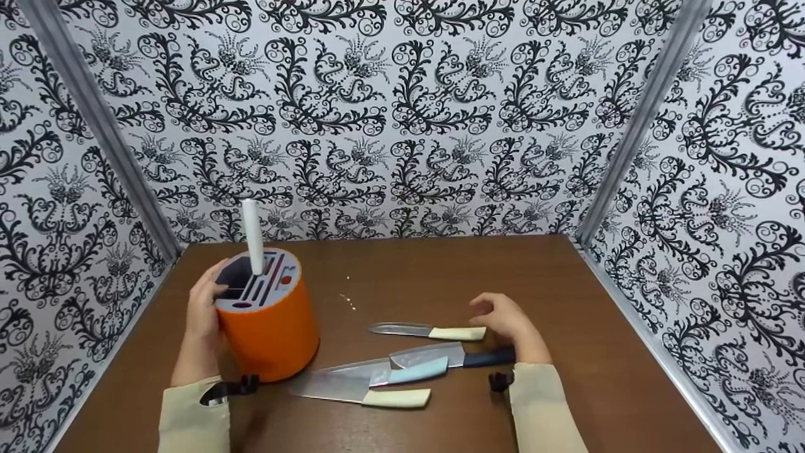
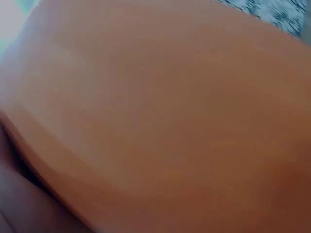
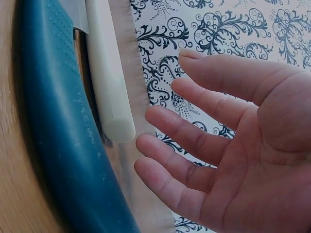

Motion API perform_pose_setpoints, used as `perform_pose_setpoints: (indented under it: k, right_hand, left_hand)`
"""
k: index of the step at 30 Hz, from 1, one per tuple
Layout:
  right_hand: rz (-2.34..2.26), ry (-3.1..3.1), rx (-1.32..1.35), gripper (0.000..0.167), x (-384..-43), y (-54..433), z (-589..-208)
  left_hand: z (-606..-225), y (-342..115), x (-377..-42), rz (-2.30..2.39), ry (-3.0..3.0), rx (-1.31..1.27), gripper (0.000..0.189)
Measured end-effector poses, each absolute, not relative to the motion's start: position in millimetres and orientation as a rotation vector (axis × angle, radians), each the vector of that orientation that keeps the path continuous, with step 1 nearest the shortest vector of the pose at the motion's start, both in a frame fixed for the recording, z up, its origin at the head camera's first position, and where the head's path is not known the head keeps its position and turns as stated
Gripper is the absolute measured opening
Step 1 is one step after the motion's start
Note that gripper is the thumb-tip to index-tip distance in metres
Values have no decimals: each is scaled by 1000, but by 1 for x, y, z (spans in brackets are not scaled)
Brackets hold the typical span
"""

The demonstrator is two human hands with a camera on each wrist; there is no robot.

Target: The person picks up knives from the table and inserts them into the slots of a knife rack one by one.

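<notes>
My left hand (image 1: 204, 308) holds the left side of an orange knife block (image 1: 270, 333), its fingers at the rim. A knife with a white handle (image 1: 253, 236) stands upright in the block's slotted top. Off to the right, my right hand (image 1: 506, 321) hovers with loosely bent fingers and nothing in them. Closest to it lie a small knife with a cream handle (image 1: 458, 333) and a knife with a dark blue handle (image 1: 487, 358). In the right wrist view, the fingertips (image 3: 146, 170) are beside the cream handle (image 3: 109, 73) and the blue handle (image 3: 63, 116).
A knife with a light blue handle (image 1: 418, 371) and a broad-bladed knife with a cream handle (image 1: 397, 397) lie in front, blades toward the block. Small pale crumbs (image 1: 348, 301) dot the brown table (image 1: 415, 270). Patterned walls (image 1: 453, 126) enclose the back and sides.
</notes>
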State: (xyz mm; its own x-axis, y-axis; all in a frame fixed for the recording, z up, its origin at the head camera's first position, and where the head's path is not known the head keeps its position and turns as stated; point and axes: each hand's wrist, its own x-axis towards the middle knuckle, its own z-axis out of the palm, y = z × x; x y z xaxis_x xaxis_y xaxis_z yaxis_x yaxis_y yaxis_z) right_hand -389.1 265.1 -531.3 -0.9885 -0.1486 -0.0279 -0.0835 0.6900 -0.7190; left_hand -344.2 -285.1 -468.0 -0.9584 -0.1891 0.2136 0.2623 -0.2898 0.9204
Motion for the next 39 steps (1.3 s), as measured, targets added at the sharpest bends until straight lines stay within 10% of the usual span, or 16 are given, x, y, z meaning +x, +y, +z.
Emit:
perform_pose_setpoints:
  k: [10, 39]
  right_hand:
    - [-1237, 2793, -242, 41, -388, 270, -527]
    - [-1251, 2741, -213, 42, -391, 275, -535]
  left_hand:
    - [-486, -292, -346, -2382, -1538, -493, 42]
    - [-491, -276, -345, -2432, -1470, -315, 36]
